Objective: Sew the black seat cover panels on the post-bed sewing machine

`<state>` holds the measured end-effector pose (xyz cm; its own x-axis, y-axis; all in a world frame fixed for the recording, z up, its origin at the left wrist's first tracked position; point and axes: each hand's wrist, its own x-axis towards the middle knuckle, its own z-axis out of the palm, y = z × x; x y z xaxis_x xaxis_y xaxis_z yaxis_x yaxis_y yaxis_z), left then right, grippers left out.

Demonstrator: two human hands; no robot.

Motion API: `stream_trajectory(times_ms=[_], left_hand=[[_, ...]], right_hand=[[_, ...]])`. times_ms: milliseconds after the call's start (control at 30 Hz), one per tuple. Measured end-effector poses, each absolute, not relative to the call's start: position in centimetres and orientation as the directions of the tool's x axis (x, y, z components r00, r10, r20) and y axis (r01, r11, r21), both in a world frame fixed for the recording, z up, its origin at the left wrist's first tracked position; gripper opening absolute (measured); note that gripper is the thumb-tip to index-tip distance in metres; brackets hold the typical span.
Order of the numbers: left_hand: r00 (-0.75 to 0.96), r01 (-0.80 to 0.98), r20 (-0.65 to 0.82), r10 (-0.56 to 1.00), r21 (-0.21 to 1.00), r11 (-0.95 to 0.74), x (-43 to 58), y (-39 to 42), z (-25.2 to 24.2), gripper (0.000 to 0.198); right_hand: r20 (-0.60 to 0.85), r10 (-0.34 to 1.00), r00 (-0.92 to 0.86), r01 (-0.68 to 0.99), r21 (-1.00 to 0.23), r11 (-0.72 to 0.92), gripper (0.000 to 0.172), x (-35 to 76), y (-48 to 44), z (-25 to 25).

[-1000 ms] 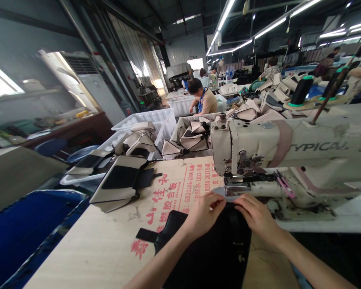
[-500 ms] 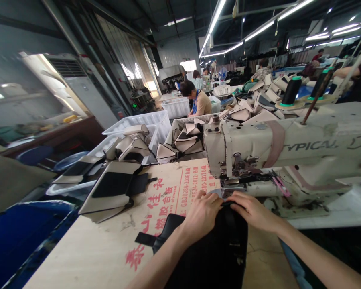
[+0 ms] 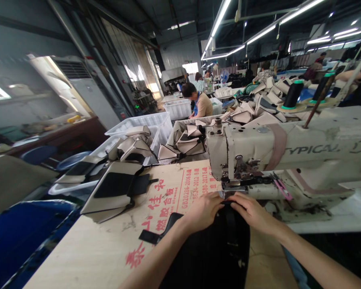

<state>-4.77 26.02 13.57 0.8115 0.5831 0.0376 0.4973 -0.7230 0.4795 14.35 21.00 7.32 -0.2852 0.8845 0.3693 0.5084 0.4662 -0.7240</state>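
My left hand [image 3: 203,212] is closed on the upper edge of a black bag [image 3: 210,257], its fingers close to the sewing machine's [image 3: 258,138] needle area. My right hand [image 3: 252,212] pinches the same edge just to the right, thumb and fingers together. The bag hangs toward me over the board, with a narrow strap running down its right part and a tab [image 3: 149,237] sticking out at the left. Where the edge meets the presser foot is partly hidden by my fingers. Pink-handled thread snips [image 3: 282,188] rest on the machine's arm.
Beige-and-black bags [image 3: 112,184] lie on the plywood board [image 3: 87,249] and fill white crates [image 3: 135,122] behind it. A blue bin [image 3: 27,241] stands at left. Black thread cones [image 3: 293,94] stand behind the machine. A person [image 3: 201,102] sits beyond the crates.
The view has shifted slightly, moving the scene a little right and down. My left fingers have flattened somewhat along the edge; both hands keep hold of the bag near the machine.
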Motion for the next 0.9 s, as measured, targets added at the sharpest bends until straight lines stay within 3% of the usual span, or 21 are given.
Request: stream_trajectory(times_ms=[133, 200, 300, 367, 433, 567, 733, 900], left_hand=[[0.839, 0.454, 0.029, 0.543, 0.513, -0.729, -5.1, 25.9, 13.9, 0.028], [0.807, 0.519, -0.007, 0.591, 0.487, -0.703, -5.7, 25.7, 13.6, 0.028], [0.729, 0.653, -0.115, 0.674, 0.412, -0.636, -6.6, 25.6, 12.6, 0.047], [0.741, 0.656, -0.19, 0.644, 0.411, -0.633, -6.9, 25.9, 12.1, 0.055], [0.775, 0.628, -0.268, 0.573, 0.433, -0.647, -7.0, 26.6, 12.1, 0.045], [0.779, 0.627, -0.384, 0.496, 0.465, -0.625, -7.6, 28.2, 13.0, 0.009], [0.77, 0.637, -0.412, 0.487, 0.544, -0.546, -9.1, 28.5, 12.9, 0.041], [0.771, 0.629, -0.406, 0.49, 0.607, -0.486, -8.0, 31.8, 13.8, 0.05]], right_hand=[[0.401, 0.868, -0.291, 0.514, -0.7, 0.496, 0.024, 14.4, 21.0, 7.0], [0.403, 0.869, -0.287, 0.518, -0.697, 0.495, 0.024, 14.2, 21.0, 6.9], [0.397, 0.867, -0.302, 0.515, -0.697, 0.499, 0.026, 14.0, 20.8, 7.0], [0.389, 0.862, -0.326, 0.505, -0.699, 0.506, 0.028, 13.8, 20.9, 7.3], [0.376, 0.857, -0.351, 0.491, -0.705, 0.511, 0.029, 13.9, 21.0, 7.6], [0.344, 0.872, -0.347, 0.458, -0.749, 0.478, 0.031, 14.2, 21.4, 8.2], [0.284, 0.919, -0.272, 0.363, -0.854, 0.372, 0.032, 14.2, 21.1, 8.3], [0.162, 0.983, -0.082, 0.15, -0.973, 0.173, 0.038, 11.6, 21.0, 6.4]])
